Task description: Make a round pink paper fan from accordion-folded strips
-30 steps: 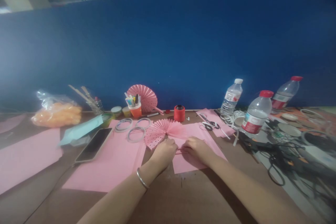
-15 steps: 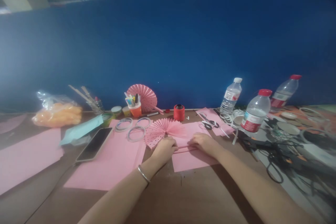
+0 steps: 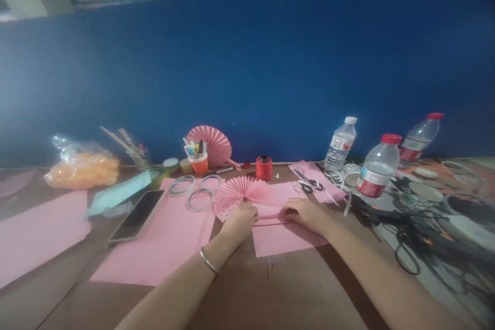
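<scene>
Between my two hands lies a narrow folded strip of pink paper (image 3: pixel 268 220), on top of a flat pink sheet (image 3: pixel 280 243). My left hand (image 3: pixel 240 223), with a silver bangle on its wrist, has curled fingers closed on the strip's left end. At the other end, the bent fingers of my right hand (image 3: pixel 303 213) pinch the strip. Just beyond my left hand spreads a pleated pink paper fan (image 3: pixel 240 192), dotted on its left part. Both sets of fingertips are partly hidden.
Behind are a red thread spool (image 3: pixel 264 168), a pen cup (image 3: pixel 199 160) and a finished-looking round fan (image 3: pixel 214 144). Scissors (image 3: pixel 307 185) lie to the right, near bottles (image 3: pixel 375 172) and tangled cables (image 3: pixel 410 240). Tape rolls (image 3: pixel 200 199) and a phone (image 3: pixel 138 215) are on the left.
Both hands stay at the folded strip, with only slight finger shifts. The whole view has moved a little; nothing has been picked up or let go.
</scene>
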A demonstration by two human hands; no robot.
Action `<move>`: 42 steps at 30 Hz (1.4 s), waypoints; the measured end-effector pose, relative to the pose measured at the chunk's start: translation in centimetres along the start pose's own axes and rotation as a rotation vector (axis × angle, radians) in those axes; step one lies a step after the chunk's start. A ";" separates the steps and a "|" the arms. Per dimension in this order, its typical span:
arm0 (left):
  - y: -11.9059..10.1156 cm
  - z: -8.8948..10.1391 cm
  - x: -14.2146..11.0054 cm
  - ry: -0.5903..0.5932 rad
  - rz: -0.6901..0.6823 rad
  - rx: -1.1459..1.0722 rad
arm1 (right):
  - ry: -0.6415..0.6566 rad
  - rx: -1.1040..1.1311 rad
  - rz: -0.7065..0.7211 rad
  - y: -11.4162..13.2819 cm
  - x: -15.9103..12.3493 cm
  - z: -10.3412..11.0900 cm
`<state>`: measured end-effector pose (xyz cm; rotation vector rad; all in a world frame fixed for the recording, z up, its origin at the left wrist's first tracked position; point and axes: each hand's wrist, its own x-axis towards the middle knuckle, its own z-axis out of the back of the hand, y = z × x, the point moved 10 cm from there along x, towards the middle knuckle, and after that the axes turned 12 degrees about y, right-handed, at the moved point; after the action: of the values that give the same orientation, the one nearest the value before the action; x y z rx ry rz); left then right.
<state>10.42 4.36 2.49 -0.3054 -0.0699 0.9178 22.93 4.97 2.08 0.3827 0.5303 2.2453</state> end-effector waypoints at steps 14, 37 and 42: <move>-0.4 -0.5 1.2 0.015 -0.066 -0.046 | -0.004 -0.234 0.118 2.0 0.3 -1.2; 1.6 -1.0 0.4 0.058 0.133 0.219 | -0.106 0.163 -0.090 -1.2 -0.4 0.9; 1.3 -0.5 0.1 0.078 0.125 0.267 | -0.082 0.159 -0.093 -1.6 -0.4 0.7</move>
<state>9.55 5.06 1.67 -0.0978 0.1438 1.0253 24.48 5.81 1.83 0.5178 0.6715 2.0952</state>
